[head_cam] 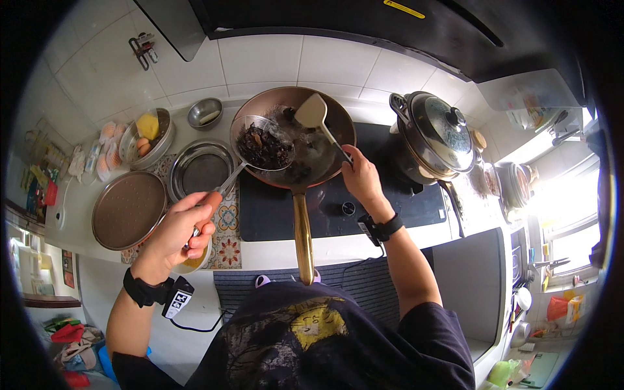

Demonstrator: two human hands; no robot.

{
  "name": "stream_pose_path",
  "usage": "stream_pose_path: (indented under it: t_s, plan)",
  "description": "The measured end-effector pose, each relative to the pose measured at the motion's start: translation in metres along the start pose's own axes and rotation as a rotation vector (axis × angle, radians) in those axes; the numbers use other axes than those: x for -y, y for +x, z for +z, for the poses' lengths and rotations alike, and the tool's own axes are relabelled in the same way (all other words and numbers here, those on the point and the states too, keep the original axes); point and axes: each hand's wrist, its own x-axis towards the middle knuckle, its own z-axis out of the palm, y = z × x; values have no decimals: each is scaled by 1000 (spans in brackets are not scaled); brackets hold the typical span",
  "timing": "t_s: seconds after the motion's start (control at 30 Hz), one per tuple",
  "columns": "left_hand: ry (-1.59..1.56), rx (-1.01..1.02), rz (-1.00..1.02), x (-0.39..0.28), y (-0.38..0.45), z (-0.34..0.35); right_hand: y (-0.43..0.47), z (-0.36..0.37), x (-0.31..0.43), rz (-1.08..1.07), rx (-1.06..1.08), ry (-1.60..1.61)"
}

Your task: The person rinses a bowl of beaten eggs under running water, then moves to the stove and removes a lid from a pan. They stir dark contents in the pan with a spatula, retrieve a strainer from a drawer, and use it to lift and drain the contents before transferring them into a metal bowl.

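My left hand (183, 229) grips the wooden handle of a wire-mesh skimmer (239, 122). Dark, wet pieces that look like wood ear fungus (263, 148) fill its basket, which hangs over the left side of a brown wok (339, 105). Murky liquid (312, 151) with some dark bits lies in the wok, and its golden handle (303, 234) points towards me. In my right hand (363, 173) is the handle of a spatula with a cream blade (312, 111), held over the wok's far right side. Whether skimmer or spatula touches the liquid, I cannot tell.
The wok stands on a black cooktop (390, 204), with a lidded steel pot (438, 131) at right. To the left are a steel basin (202, 170), a small metal bowl (204, 113), a brown round lid (129, 209) and a bowl holding eggs (146, 136). A black range hood (341, 22) overhangs the back.
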Motion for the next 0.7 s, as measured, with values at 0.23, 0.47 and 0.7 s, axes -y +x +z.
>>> stream_pose_path:
  t_s: [0.23, 0.47, 0.7]
  plan:
    - [-69, 9, -14, -8, 31, 12, 13, -14, -12, -82, -72, -256]
    - [-11, 42, -63, -24, 46, 16, 26, 8, -3, -115, 43, -208]
    - [-6, 20, -68, -19, 48, 19, 0, -31, 11, -276, -35, -84]
